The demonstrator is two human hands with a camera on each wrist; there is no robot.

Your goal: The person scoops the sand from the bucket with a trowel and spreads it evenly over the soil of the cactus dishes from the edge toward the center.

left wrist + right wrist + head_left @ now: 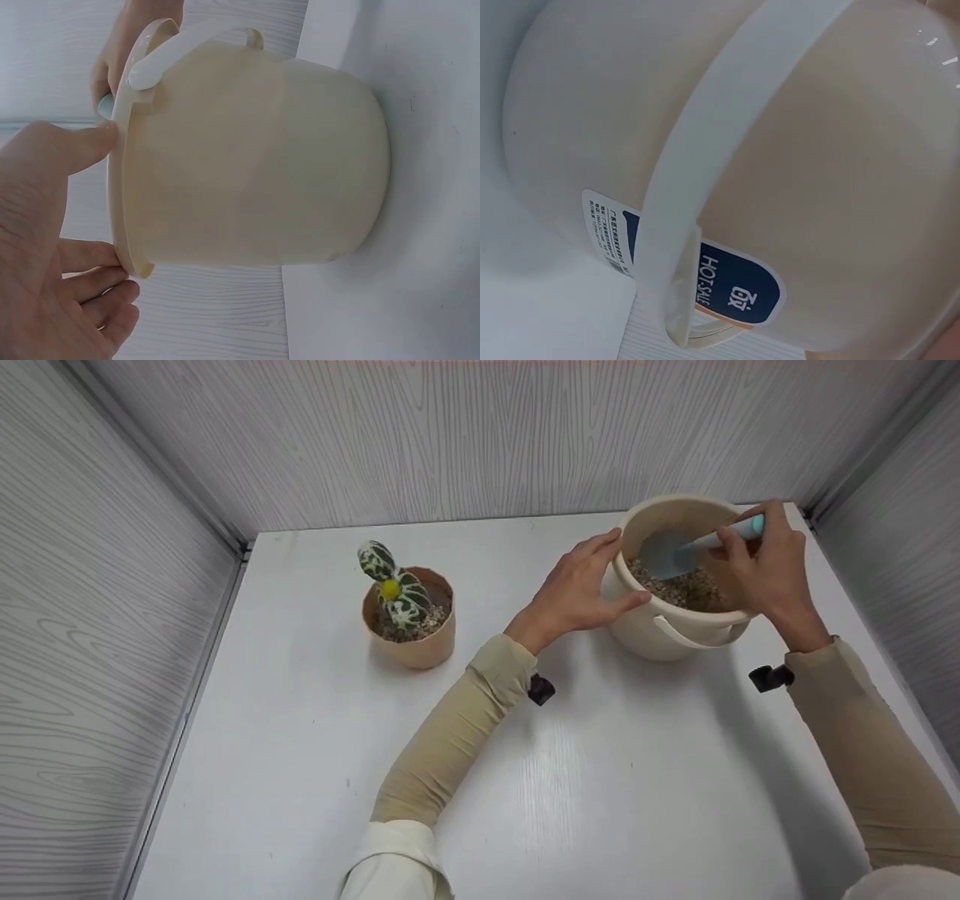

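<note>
The right hand (769, 566) is curled round the light blue handle of a small scoop (679, 551), fingers wrapped and pinching it near the top, with the grey blade dipped down inside a cream plastic bucket (660, 634). The left hand (581, 589) lies against the bucket's near-left side, fingers fairly straight along the rim (120, 247) and the thumb pressed to the wall, steadying it rather than clutching it; the left wrist view shows the thumb tip touching the rim edge and the other fingers below it.

The bucket stands upright on the white table (337, 780), toward the back right corner, its bail handle (686, 634) folded down on the near side. It holds gritty gravel (679, 589), and the scoop blade sits just at the surface of the gravel, on the left side of the heap. A blue sticker (735, 289) shows on the bucket wall in the right wrist view.

Well apart to the left stands a small tan pot (420, 645) with a green-and-white patterned cactus (394, 585), its soil topped with similar grit.

To my eye the risk is spillage: a loaded scoop carried over that open stretch could shed gravel on the table if tilted. And since the left hand only presses, a hard dig might tip or slide the light bucket.
</note>
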